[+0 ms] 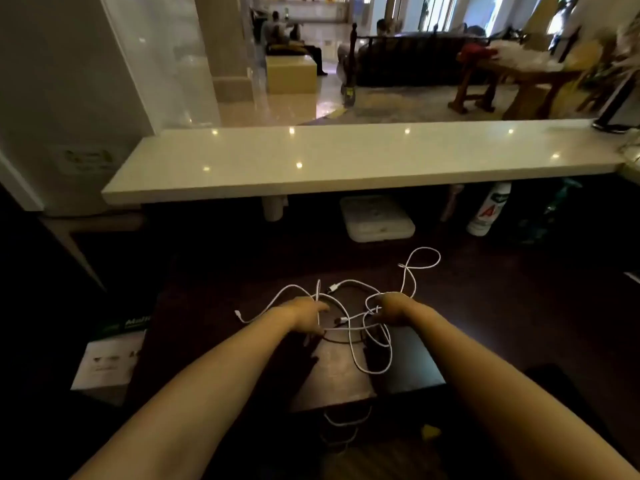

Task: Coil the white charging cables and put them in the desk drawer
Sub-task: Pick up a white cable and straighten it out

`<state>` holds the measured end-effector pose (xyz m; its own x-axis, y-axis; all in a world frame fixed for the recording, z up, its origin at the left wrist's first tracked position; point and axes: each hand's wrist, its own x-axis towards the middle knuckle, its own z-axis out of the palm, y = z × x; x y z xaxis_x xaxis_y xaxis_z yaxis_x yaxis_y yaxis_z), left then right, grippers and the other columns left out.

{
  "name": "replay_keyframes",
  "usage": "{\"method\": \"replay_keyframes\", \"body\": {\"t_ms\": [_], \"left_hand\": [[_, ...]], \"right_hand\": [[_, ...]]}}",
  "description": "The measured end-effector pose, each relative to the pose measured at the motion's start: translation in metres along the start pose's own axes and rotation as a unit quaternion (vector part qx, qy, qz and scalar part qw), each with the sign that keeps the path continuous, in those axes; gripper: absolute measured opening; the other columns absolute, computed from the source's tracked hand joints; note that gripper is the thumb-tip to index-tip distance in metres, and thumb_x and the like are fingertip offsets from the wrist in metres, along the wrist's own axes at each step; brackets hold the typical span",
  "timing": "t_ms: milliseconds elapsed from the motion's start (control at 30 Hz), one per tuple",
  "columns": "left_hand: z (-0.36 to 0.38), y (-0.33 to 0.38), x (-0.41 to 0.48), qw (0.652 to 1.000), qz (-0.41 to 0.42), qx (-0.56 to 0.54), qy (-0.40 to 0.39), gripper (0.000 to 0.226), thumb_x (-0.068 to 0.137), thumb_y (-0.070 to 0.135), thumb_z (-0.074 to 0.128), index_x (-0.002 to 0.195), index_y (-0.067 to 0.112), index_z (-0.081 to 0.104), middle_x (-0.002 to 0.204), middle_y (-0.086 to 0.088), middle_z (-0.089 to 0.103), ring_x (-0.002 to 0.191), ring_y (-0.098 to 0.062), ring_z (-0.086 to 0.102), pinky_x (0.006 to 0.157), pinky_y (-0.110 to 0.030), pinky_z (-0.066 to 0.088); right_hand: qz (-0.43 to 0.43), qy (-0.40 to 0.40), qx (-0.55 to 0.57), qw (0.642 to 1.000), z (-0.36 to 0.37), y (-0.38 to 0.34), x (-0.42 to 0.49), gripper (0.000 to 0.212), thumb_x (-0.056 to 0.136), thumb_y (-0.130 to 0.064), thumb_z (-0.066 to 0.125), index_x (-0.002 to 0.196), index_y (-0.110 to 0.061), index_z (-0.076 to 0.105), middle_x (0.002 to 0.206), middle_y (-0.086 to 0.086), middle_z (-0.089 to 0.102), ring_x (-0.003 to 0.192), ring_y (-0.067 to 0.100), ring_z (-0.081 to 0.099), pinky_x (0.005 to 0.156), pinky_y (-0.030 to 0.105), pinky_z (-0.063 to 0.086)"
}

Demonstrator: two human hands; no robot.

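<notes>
Several white charging cables lie tangled on the dark wooden desk, with loops running out to the back right and down toward me. My left hand rests on the left part of the tangle, fingers spread over strands. My right hand has its fingers closed around a bunch of strands at the right of the tangle. Below the hands a dark drawer stands pulled out of the desk, with one cable loop hanging over it and another white loop lower down.
A long white stone counter runs across above the desk. Under it sit a white flat box and a white bottle. A white and green carton stands at the left. People sit in the lobby beyond.
</notes>
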<state>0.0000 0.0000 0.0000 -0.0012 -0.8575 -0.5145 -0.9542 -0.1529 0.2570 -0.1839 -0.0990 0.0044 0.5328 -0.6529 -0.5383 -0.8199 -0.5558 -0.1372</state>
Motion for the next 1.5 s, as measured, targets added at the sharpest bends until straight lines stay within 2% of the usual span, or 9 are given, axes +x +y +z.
{"method": "replay_keyframes", "body": {"t_ms": [133,333,533,700,900,1033,1233,1333,1500], "left_hand": [[0.035,-0.002,0.001,0.999,-0.017,0.000,0.046,0.040,0.083,0.021,0.060,0.122,0.014,0.052,0.128,-0.013,0.055,0.118,-0.029,0.052,0.092,-0.034,0.044],[0.052,-0.014,-0.006,0.988,-0.041,-0.091,0.117,0.022,0.084,0.018,0.054,0.104,0.015,0.063,0.115,-0.008,0.066,0.107,-0.026,0.059,0.089,-0.034,0.049],[-0.007,-0.013,-0.028,0.923,-0.044,-0.309,0.226,0.028,0.086,0.011,0.056,0.111,0.021,0.055,0.060,-0.002,0.061,0.050,-0.021,0.062,0.050,-0.025,0.050],[-0.098,0.008,-0.063,0.887,0.042,-0.247,0.389,0.047,0.080,0.014,0.067,0.126,0.015,0.053,0.082,-0.002,0.052,0.074,-0.015,0.052,0.073,-0.025,0.044],[-0.179,0.020,-0.094,0.865,0.040,-0.184,0.466,0.019,0.088,0.023,0.058,0.095,0.008,0.068,0.091,-0.007,0.049,0.087,-0.020,0.049,0.077,-0.023,0.036],[-0.204,0.010,-0.120,0.888,0.039,-0.222,0.401,0.027,0.093,0.029,0.050,0.079,0.012,0.066,0.080,-0.008,0.060,0.080,-0.022,0.055,0.071,-0.029,0.038],[-0.206,0.007,-0.145,0.882,0.087,-0.282,0.367,0.026,0.089,0.034,0.057,0.083,0.010,0.067,0.075,-0.002,0.061,0.069,-0.011,0.054,0.067,-0.022,0.045],[-0.209,0.010,-0.153,0.860,0.091,-0.300,0.402,0.032,0.092,0.035,0.054,0.078,0.007,0.063,0.065,-0.002,0.054,0.057,-0.013,0.050,0.053,-0.013,0.043],[-0.222,0.009,-0.159,0.772,0.106,-0.439,0.448,0.036,0.093,0.038,0.049,0.067,0.013,0.052,0.059,-0.003,0.034,0.052,-0.015,0.034,0.049,-0.023,0.034]], "right_hand": [[-0.001,0.031,-0.062,0.998,0.039,-0.013,0.004,0.037,0.088,-0.034,0.054,0.124,-0.026,0.057,0.136,0.012,0.045,0.133,0.036,0.030,0.109,0.046,0.025],[-0.030,0.135,-0.106,0.985,0.046,-0.022,0.000,0.033,0.089,-0.032,0.052,0.115,-0.016,0.063,0.127,0.012,0.050,0.125,0.034,0.035,0.100,0.040,0.031],[-0.102,0.315,0.194,0.923,-0.031,-0.032,-0.020,0.020,0.090,-0.024,0.057,0.100,-0.011,0.069,0.102,0.012,0.071,0.097,0.030,0.064,0.079,0.037,0.047],[-0.153,0.361,0.267,0.880,-0.112,-0.062,-0.049,0.022,0.089,-0.023,0.059,0.099,-0.009,0.073,0.100,0.009,0.073,0.091,0.015,0.064,0.080,0.026,0.045],[-0.225,0.384,0.284,0.850,-0.194,-0.093,-0.102,0.020,0.089,-0.021,0.060,0.091,-0.008,0.075,0.080,0.009,0.070,0.068,0.012,0.056,0.065,0.027,0.042],[-0.235,0.441,0.340,0.797,-0.233,-0.097,-0.134,0.023,0.090,-0.025,0.057,0.088,-0.009,0.074,0.060,-0.002,0.052,0.054,0.007,0.043,0.052,0.019,0.035],[-0.258,0.451,0.437,0.735,-0.247,-0.107,-0.145,0.023,0.093,-0.021,0.054,0.090,-0.006,0.070,0.060,-0.010,0.052,0.053,0.004,0.043,0.052,0.017,0.033],[-0.263,0.431,0.419,0.755,-0.244,-0.112,-0.142,0.023,0.094,-0.024,0.051,0.095,-0.008,0.067,0.065,-0.001,0.057,0.053,0.007,0.044,0.049,0.018,0.034],[-0.271,0.291,0.338,0.853,-0.231,-0.120,-0.134,0.028,0.087,-0.031,0.063,0.104,-0.009,0.059,0.085,0.005,0.065,0.057,0.010,0.047,0.049,0.020,0.038]]}}
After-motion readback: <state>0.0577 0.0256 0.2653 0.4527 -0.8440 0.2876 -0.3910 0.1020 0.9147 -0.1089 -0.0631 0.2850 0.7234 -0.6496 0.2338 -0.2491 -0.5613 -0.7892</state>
